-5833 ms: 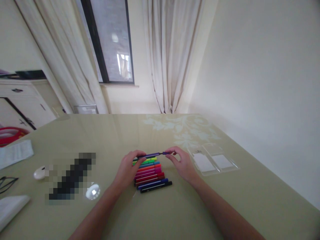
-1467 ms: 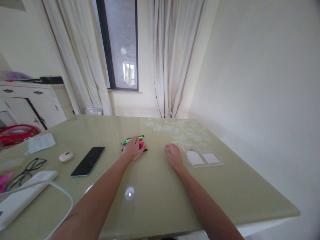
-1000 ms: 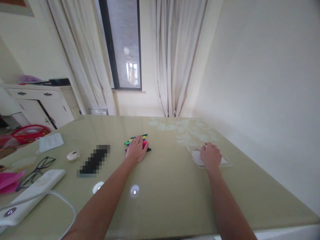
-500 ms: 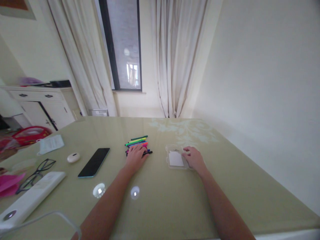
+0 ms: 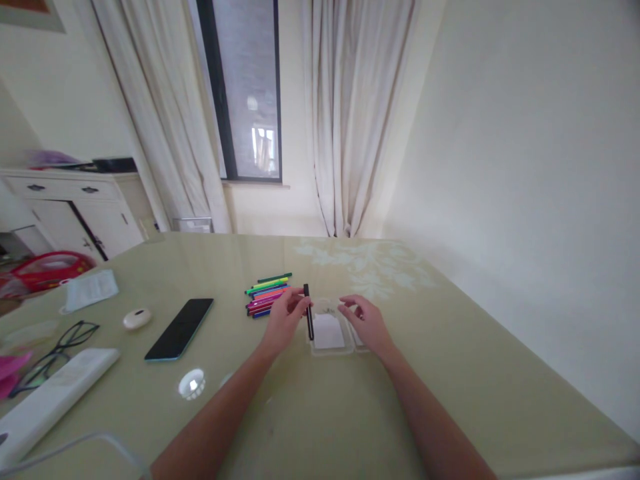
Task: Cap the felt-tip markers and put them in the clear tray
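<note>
Between the thumb and fingers of my left hand (image 5: 286, 320) is a black marker (image 5: 309, 313), held nearly upright at the left edge of a clear plastic case (image 5: 333, 350). White paper or card (image 5: 329, 332) lies inside the case. My right hand (image 5: 367, 321) is over the case's right part, its thumb and fingers apart, with nothing visible between them. Several coloured markers (image 5: 267, 293) lie in a loose row just behind and left of my left hand, which hides some of their ends.
To the left lie a black phone (image 5: 180, 329), a white earbud case (image 5: 137, 319), a face mask (image 5: 93, 291), glasses (image 5: 60, 353) and a white power strip (image 5: 60, 393) with a cable. A wall (image 5: 525, 200) borders the table on the right.
My left hand has picked up the black marker and moved right, away from the other markers. The clear case has shifted left and nearer, and my right hand has moved left with it.
</note>
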Demonstrator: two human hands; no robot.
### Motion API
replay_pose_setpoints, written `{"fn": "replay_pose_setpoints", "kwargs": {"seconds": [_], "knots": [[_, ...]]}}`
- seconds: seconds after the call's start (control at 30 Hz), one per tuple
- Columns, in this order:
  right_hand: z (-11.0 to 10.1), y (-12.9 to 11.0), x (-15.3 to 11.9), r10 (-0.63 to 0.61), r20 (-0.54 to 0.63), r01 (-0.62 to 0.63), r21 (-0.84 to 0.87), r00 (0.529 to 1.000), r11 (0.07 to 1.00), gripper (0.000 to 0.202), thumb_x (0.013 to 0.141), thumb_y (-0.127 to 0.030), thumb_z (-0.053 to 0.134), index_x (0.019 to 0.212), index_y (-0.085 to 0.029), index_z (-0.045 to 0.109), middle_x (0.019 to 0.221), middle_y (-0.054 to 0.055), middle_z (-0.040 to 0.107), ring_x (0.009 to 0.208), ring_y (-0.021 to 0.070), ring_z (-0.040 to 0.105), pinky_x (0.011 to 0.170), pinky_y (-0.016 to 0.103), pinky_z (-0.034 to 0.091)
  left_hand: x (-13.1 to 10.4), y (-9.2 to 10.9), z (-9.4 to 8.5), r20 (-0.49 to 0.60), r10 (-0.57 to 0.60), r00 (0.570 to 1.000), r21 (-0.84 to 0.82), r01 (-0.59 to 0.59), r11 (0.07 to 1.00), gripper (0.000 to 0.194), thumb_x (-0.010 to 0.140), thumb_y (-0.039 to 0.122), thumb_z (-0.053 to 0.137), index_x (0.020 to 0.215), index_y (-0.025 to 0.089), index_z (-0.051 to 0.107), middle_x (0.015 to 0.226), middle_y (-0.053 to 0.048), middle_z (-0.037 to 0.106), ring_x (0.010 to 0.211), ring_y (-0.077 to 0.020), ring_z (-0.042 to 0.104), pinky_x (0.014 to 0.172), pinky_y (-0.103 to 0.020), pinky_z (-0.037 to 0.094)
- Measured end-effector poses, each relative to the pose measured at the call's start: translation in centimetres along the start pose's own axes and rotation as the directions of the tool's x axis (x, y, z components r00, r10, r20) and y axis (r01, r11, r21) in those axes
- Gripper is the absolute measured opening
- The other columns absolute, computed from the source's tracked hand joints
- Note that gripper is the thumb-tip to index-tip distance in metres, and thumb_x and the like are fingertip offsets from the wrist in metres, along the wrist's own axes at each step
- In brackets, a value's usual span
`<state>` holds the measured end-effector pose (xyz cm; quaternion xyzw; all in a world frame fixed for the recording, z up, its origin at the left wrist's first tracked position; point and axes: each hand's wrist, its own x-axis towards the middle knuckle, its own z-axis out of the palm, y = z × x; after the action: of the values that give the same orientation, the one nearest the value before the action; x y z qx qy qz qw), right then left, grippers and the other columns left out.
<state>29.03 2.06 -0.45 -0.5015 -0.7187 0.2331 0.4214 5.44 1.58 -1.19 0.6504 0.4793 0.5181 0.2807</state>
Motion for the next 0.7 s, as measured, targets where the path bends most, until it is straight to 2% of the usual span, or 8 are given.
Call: {"fn": "replay_pose_setpoints", "kwargs": {"seconds": [0.13, 0.23, 0.33, 0.4, 0.53, 0.7], "knots": [[1.5, -1.9, -0.6, 0.010, 0.174, -0.059, 0.279, 0.985, 0.958, 0.038, 0.094, -0.049, 0.063, 0.116, -0.020, 0.071, 0.085, 0.003, 0.073, 0.065, 0.0153, 0.062, 0.060, 0.027, 0.051, -0.6, 0.7, 1.1, 0.076, -0.053, 0.996, -0.256, 0.071, 0.964, 0.049, 0.093, 0.056, 0.060, 0.122, 0.016, 0.057, 0.088, -0.007, 0.076, 0.072, -0.0187, 0.072, 0.068, -0.032, 0.058], [2.5, -2.6, -1.1, -0.006, 0.240, -0.101, 0.429, 0.971, 0.898, 0.043, 0.089, -0.046, 0.070, 0.123, -0.020, 0.066, 0.084, 0.002, 0.072, 0.065, 0.0148, 0.064, 0.059, 0.026, 0.052, -0.8, 1.0, 1.2, 0.108, -0.078, 0.991, -0.418, 0.116, 0.901, 0.054, 0.089, 0.051, 0.069, 0.129, 0.018, 0.054, 0.086, -0.003, 0.074, 0.071, -0.0160, 0.070, 0.069, -0.029, 0.057], [2.8, -2.9, -1.4, 0.023, 0.284, -0.168, 0.497, 0.959, 0.851, 0.053, 0.085, -0.043, 0.075, 0.131, -0.020, 0.060, 0.085, 0.001, 0.072, 0.062, 0.0138, 0.064, 0.056, 0.026, 0.052, -0.9, 1.2, 1.0, 0.108, -0.065, 0.992, -0.423, 0.105, 0.900, 0.055, 0.091, 0.048, 0.069, 0.135, 0.021, 0.052, 0.084, 0.000, 0.072, 0.072, -0.0144, 0.068, 0.070, -0.028, 0.056], [2.8, -3.0, -1.4, 0.038, 0.300, -0.196, 0.517, 0.953, 0.833, 0.055, 0.085, -0.042, 0.075, 0.133, -0.020, 0.058, 0.085, 0.000, 0.072, 0.063, 0.0134, 0.064, 0.057, 0.026, 0.053, -0.8, 1.3, 0.9, 0.116, -0.070, 0.991, -0.405, 0.111, 0.908, 0.052, 0.090, 0.047, 0.070, 0.132, 0.022, 0.055, 0.083, 0.001, 0.070, 0.073, -0.0144, 0.068, 0.070, -0.028, 0.056], [2.7, -3.0, -1.4, 0.028, 0.297, -0.190, 0.534, 0.955, 0.824, 0.052, 0.084, -0.038, 0.075, 0.130, -0.020, 0.059, 0.086, 0.001, 0.073, 0.070, 0.0149, 0.067, 0.065, 0.028, 0.055, -0.7, 1.3, 1.0, 0.079, -0.116, 0.990, -0.397, 0.138, 0.907, 0.048, 0.085, 0.045, 0.077, 0.122, 0.021, 0.059, 0.079, 0.003, 0.067, 0.072, -0.0143, 0.067, 0.068, -0.027, 0.056], [2.8, -3.0, -1.4, 0.021, 0.321, -0.200, 0.534, 0.947, 0.821, 0.051, 0.082, -0.035, 0.076, 0.128, -0.021, 0.061, 0.086, 0.001, 0.074, 0.072, 0.0155, 0.068, 0.066, 0.028, 0.054, -0.7, 0.8, 1.4, 0.030, -0.142, 0.989, -0.412, 0.142, 0.900, 0.050, 0.080, 0.046, 0.081, 0.118, 0.020, 0.061, 0.079, 0.004, 0.063, 0.066, -0.0134, 0.067, 0.063, -0.025, 0.055]]}}
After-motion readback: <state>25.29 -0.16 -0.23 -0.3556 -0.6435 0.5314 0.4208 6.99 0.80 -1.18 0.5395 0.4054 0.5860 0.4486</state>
